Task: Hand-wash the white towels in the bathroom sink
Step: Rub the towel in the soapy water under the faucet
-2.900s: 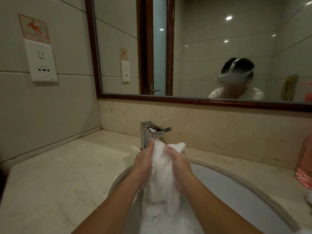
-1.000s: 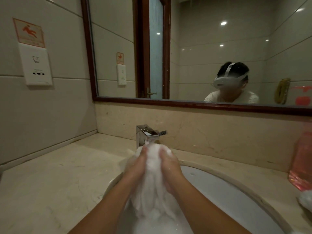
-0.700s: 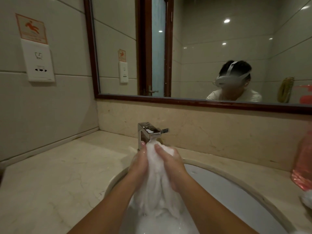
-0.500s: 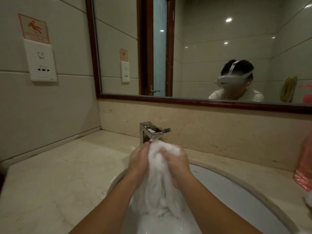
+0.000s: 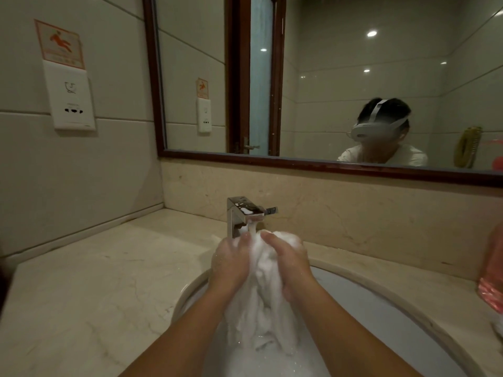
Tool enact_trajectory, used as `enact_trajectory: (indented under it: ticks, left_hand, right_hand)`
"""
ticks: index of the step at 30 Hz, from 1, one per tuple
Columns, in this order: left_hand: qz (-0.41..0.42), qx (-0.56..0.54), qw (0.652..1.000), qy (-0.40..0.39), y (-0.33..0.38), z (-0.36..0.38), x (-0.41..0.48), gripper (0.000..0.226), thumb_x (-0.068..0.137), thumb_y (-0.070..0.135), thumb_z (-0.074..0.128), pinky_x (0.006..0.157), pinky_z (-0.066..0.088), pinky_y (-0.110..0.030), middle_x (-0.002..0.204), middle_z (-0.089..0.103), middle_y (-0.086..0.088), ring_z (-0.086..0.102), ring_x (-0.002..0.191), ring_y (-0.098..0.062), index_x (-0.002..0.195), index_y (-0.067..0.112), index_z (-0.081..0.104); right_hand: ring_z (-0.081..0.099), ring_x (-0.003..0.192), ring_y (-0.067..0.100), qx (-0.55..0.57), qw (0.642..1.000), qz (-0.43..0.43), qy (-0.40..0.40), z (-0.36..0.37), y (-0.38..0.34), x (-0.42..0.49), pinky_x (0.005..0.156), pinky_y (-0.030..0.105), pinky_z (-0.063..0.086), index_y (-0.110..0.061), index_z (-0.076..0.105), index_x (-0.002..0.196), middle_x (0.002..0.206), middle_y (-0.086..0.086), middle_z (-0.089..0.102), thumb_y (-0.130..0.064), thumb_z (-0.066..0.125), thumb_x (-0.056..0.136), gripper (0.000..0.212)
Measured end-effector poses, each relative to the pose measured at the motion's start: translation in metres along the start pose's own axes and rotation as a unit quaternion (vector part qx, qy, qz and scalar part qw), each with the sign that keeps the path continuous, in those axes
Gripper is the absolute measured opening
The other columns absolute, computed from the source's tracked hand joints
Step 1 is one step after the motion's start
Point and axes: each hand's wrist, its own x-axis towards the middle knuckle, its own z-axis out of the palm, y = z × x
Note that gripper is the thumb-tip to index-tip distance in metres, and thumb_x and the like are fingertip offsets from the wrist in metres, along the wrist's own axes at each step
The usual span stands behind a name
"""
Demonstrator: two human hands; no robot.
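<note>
Both hands are up under the tap (image 5: 241, 213), which stands at the sink's (image 5: 375, 281) far rim, toward the back edge of the worktop (image 5: 95, 281). The towel (image 5: 261, 308) is bunched between them. Its top is right in the thin stream (image 5: 252, 227) and the rest hangs down into the basin, where foamy water lies.

The left hand (image 5: 231, 263) grips the left side of the wad, fingers (image 5: 246, 237) curled over the top. The right hand (image 5: 291, 265) grips the right side the same way, so both are clenched on the cloth and almost meet under the spout.

To me this looks like the rub-and-rinse part of the wash, with plenty of towel not yet worked. To do it well, I'd rub the two handfuls against each other rather than only squeeze. Then let a little cloth slip through and take a fresh hold, so each stretch passes under the water in turn. Soapy cloth is slippery and heavy when soaked, so a firm hold near the top matters.

Hold the bundle low over the basin, not out past the rim, or the drips will run onto the worktop. A pink bag (image 5: 491, 284) sits at the worktop's right edge, just beside the sink, and splashes should be kept off it.
</note>
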Motion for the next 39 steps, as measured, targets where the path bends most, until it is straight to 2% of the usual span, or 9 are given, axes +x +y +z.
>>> enact_trajectory:
  ticks: [5,9,13,18,24,29,31,35,39]
  left_hand:
    - [0.060,-0.088,0.994,0.012,-0.005,-0.002,0.002,0.036,0.105,0.043,0.054,0.056,0.040,-0.016,0.078,0.070,0.001,0.065,0.079,-0.016,0.080,0.021,0.069]
    - [0.027,-0.115,0.993,0.000,-0.004,-0.007,0.002,0.062,0.103,0.059,0.050,0.065,0.052,-0.036,0.082,0.073,-0.020,0.069,0.072,-0.024,0.087,0.006,0.076]
    - [-0.002,-0.084,0.996,-0.032,-0.009,-0.007,0.003,0.068,0.085,0.081,0.055,0.079,0.059,-0.047,0.081,0.076,-0.011,0.074,0.080,-0.022,0.084,0.017,0.080]
    - [0.017,0.002,0.988,-0.152,-0.015,0.005,-0.007,0.102,0.067,0.105,0.033,0.103,0.052,-0.047,0.129,0.067,0.007,0.064,0.118,-0.018,0.138,0.036,0.058]
    - [0.030,-0.026,0.999,-0.020,0.000,0.004,-0.007,0.034,0.101,0.057,0.053,0.079,0.044,-0.032,0.108,0.063,0.002,0.059,0.098,-0.018,0.115,0.026,0.052]
    - [-0.018,-0.101,0.995,-0.003,-0.001,-0.002,-0.002,0.045,0.094,0.058,0.062,0.095,0.055,-0.048,0.119,0.068,-0.001,0.065,0.110,-0.025,0.126,0.026,0.063]
    - [-0.064,-0.167,0.983,-0.045,-0.003,-0.005,-0.001,0.054,0.080,0.059,0.069,0.094,0.060,-0.051,0.117,0.075,-0.001,0.072,0.107,-0.027,0.126,0.030,0.068]
    - [-0.094,-0.255,0.957,-0.105,-0.002,-0.004,0.002,0.017,0.097,0.022,0.067,0.075,0.063,-0.039,0.101,0.080,-0.006,0.078,0.092,-0.027,0.111,0.027,0.074]
    - [-0.063,-0.179,0.972,-0.141,-0.001,0.006,0.000,0.046,0.098,0.069,0.047,0.094,0.060,-0.047,0.114,0.078,0.000,0.076,0.102,-0.021,0.119,0.037,0.072]
  right_hand:
    - [0.079,0.098,0.031,-0.045,0.994,0.018,-0.100,-0.001,0.000,-0.013,0.091,0.051,0.064,-0.015,0.072,0.120,0.104,0.013,0.081,-0.040,0.092,0.079,0.052]
    - [0.079,0.096,0.031,-0.029,0.999,-0.001,-0.043,0.000,0.001,-0.009,0.087,0.049,0.065,-0.018,0.075,0.113,0.105,0.014,0.081,-0.016,0.086,0.087,0.028]
    - [0.075,0.096,0.030,0.020,0.998,-0.012,0.054,0.001,-0.006,-0.006,0.086,0.048,0.063,-0.020,0.071,0.109,0.104,0.012,0.077,-0.016,0.081,0.092,0.020]
    - [0.078,0.094,0.029,0.124,0.989,0.003,0.074,0.001,-0.008,-0.002,0.082,0.044,0.065,-0.018,0.066,0.126,0.108,0.013,0.077,-0.020,0.082,0.092,0.037]
    - [0.074,0.104,0.028,0.027,0.998,-0.017,0.056,0.003,-0.006,-0.003,0.094,0.052,0.062,-0.028,0.057,0.133,0.119,0.007,0.072,-0.035,0.097,0.070,0.075]
    - [0.078,0.097,0.031,-0.023,1.000,0.001,-0.003,0.011,0.001,-0.012,0.088,0.056,0.064,-0.022,0.063,0.119,0.108,0.011,0.078,-0.057,0.101,0.047,0.088]
    - [0.079,0.095,0.031,-0.027,0.999,0.005,-0.023,0.011,0.003,-0.014,0.086,0.058,0.064,-0.022,0.063,0.117,0.106,0.011,0.078,-0.054,0.102,0.049,0.084]
    - [0.076,0.093,0.033,0.001,1.000,-0.021,0.020,0.004,0.003,-0.010,0.078,0.051,0.066,-0.022,0.062,0.110,0.107,0.014,0.074,-0.019,0.096,0.074,0.049]
    - [0.077,0.088,0.028,0.090,0.994,-0.006,0.067,-0.003,0.002,-0.007,0.066,0.036,0.061,-0.016,0.062,0.122,0.105,0.012,0.076,-0.008,0.090,0.078,0.053]
